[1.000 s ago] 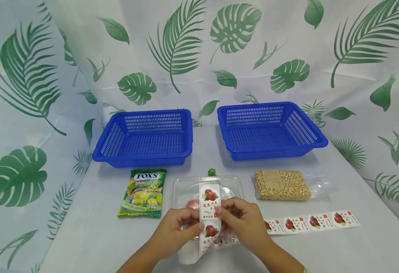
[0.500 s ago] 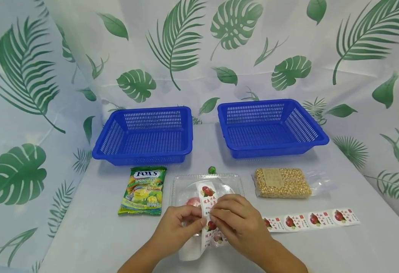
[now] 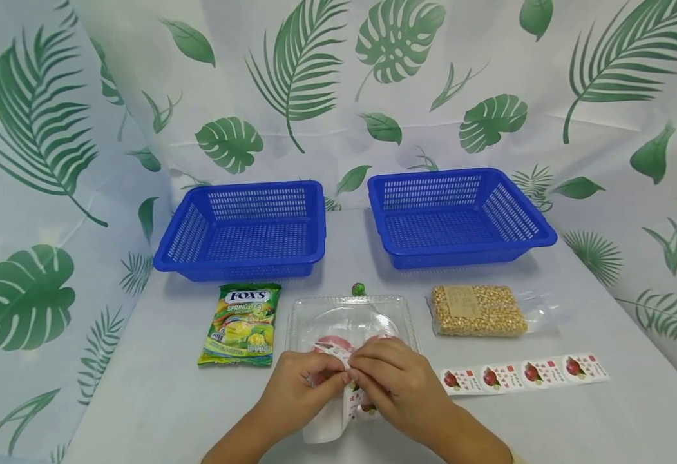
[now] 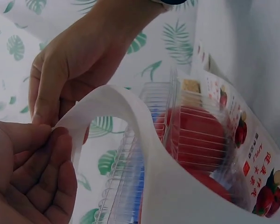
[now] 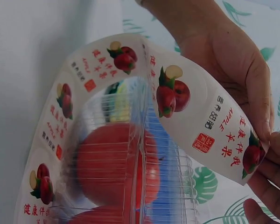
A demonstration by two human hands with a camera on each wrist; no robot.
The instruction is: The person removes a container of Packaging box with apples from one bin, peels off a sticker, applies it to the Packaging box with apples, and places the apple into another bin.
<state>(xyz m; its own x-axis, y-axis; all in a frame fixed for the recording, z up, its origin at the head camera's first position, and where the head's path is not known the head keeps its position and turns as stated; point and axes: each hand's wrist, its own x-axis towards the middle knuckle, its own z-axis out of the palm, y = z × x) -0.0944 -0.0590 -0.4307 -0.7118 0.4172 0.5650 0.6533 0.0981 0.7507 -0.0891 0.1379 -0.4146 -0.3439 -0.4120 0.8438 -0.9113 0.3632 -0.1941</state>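
Note:
Over a clear plastic clamshell box (image 3: pixel 309 319) holding red apples (image 5: pixel 114 163), both hands meet fingertip to fingertip. Between thumb and fingers, my left hand (image 3: pixel 300 390) pinches a strip of apple stickers (image 5: pixel 196 112) near its upper end. My right hand (image 3: pixel 399 383) pinches the same strip at that spot, its fingers hiding part of the print. The strip arches up from the table, showing its white backing in the left wrist view and its printed face in the right wrist view. Its other end (image 3: pixel 526 374) lies flat to the right.
Two blue plastic baskets (image 3: pixel 236 267) stand at the back. A green FOX'S candy bag (image 3: pixel 239 325) lies left of the box. To the right is a clear bag of yellow kernels (image 3: pixel 480 310). A small green wrapped ball (image 3: pixel 358 289) sits behind the box.
My right hand has shifted left to meet the left fingertips. The strip's upper end, upright earlier, now bends over and is mostly covered by the fingers. My left hand stays nearly in place.

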